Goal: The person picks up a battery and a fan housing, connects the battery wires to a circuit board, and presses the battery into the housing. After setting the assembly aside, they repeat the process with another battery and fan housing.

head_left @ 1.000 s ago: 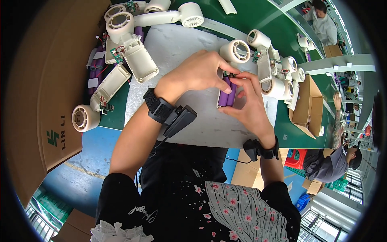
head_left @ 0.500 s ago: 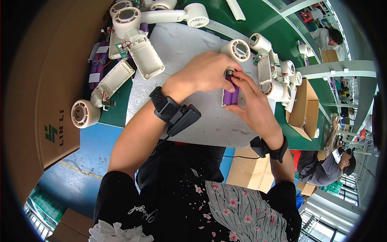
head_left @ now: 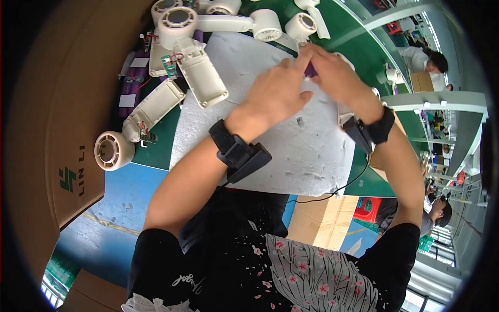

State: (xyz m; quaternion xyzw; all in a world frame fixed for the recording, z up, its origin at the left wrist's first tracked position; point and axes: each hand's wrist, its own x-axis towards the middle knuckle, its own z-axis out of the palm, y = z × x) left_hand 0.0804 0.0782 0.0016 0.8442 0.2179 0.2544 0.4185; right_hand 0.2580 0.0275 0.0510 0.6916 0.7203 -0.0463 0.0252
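Note:
At the far edge of the white foam sheet, my right hand is closed around the handle of a white handheld fan. The fan's round head points away from me, and a bit of purple battery shows under the fingers. My left hand reaches in beside it, its index finger stretched to the fan's neck and its thumb spread apart. The fingertips of both hands meet there and hide the neck. Left of the sheet lies an open fan housing with a green circuit board.
Several fan parts lie at the left, including a fan head and purple batteries. An assembled-looking fan lies at the back. A tall cardboard box stands at far left. A red stool and co-workers are at right.
Both hands have moved away from me to the far edge of the sheet, along with the fan. The left thumb has come off the purple battery; the right hand now covers most of it.

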